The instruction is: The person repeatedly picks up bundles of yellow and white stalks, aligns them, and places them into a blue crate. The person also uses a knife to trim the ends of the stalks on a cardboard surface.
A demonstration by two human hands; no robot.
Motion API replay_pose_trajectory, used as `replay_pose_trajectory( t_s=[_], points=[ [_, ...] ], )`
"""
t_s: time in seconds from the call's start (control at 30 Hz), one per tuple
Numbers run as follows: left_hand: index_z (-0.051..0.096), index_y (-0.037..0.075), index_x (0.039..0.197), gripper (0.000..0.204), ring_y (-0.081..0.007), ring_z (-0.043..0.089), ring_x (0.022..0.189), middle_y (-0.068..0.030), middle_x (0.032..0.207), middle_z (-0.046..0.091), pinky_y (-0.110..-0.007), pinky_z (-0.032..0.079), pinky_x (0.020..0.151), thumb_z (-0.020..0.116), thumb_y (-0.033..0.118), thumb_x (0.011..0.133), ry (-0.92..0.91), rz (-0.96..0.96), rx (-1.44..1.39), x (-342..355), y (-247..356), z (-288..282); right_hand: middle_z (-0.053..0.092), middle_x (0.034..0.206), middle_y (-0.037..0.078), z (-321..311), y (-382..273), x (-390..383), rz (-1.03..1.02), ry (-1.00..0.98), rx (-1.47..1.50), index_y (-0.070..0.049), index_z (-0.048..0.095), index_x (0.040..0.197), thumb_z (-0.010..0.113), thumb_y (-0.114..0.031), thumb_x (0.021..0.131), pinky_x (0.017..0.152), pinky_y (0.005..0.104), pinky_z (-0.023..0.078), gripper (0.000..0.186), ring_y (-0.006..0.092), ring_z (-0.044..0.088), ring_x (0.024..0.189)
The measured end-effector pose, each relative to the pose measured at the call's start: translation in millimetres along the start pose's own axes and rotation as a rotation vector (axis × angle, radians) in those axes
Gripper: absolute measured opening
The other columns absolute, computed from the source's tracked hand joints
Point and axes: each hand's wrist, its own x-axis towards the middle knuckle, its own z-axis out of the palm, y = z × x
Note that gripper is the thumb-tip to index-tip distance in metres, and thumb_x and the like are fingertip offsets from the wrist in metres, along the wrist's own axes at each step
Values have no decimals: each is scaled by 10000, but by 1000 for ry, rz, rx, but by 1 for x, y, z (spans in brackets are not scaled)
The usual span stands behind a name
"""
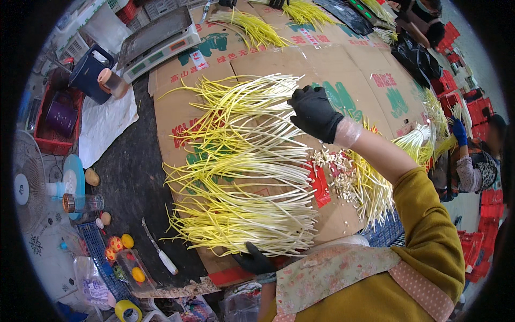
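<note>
A broad row of yellow chives [252, 161], with yellow leaves to the left and white stalk ends to the right, lies spread across flattened cardboard [268, 59]. My right hand [317, 112], black-gloved with a clear band at the wrist, is closed at the white ends of the far part of the row. What its fingers pinch, if anything, is hidden. At the near edge of the row, my left hand [256, 261], in a black glove, touches the lowest stalks with its fingers apart. Short white cut pieces [340, 174] are scattered right of the row.
Another chive pile [375, 196] lies by my right arm. A knife [159, 248] rests on the dark tabletop to the left, near a blue basket [96, 257]. A scale [158, 45] stands far left. More chives [249, 29] lie at the far side; other people work there and at right.
</note>
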Motion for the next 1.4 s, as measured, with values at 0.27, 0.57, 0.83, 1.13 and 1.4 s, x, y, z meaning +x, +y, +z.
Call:
replay_pose_trajectory(
  t_s=[0.27, 0.57, 0.83, 1.13, 1.4],
  points=[
    [358, -80, 1298, 483, -281, 509, 1082, -228, 1246, 480, -357, 408, 940, 548, 134, 909, -5, 62, -47, 2, 17, 4, 581, 1017, 134, -76, 31, -104, 225, 55, 174, -70, 596, 1076, 643, -180, 748, 838, 429, 371, 350, 323, 515, 981],
    [342, -92, 1307, 490, -284, 505, 1087, -230, 1265, 454, -356, 404, 942, 538, 125, 914, -58, 99, -14, 7, -3, -3, 571, 1131, 174, -18, 41, -308, 721, -247, 406, -95, 591, 1138, 679, -203, 744, 896, 417, 395, 419, 355, 515, 1076],
    [361, -96, 1283, 463, -292, 490, 1093, -231, 1256, 459, -364, 385, 951, 529, 108, 902, -41, 31, -18, 5, 3, -1, 581, 1157, 171, -19, 56, -266, 725, 159, 545, -21, 645, 921, 661, -20, 763, 922, 348, 416, 159, 301, 550, 1081],
    [319, -65, 1308, 509, -288, 479, 1103, -214, 1266, 457, -371, 379, 962, 557, 140, 908, 19, -43, 72, -2, 8, 2, 614, 1022, 127, 33, 3, -104, 381, 279, 1088, -40, 629, 1017, 635, 27, 763, 861, 325, 443, 263, 259, 580, 978],
    [272, -52, 1348, 580, -319, 448, 1165, -236, 1319, 408, -398, 364, 987, 571, 130, 886, 13, -71, 158, -6, -23, -16, 568, 1125, 131, 79, -49, 59, -4, 170, 539, -72, 561, 1148, 649, -201, 747, 902, 428, 391, 430, 316, 498, 1082]
  ],
)
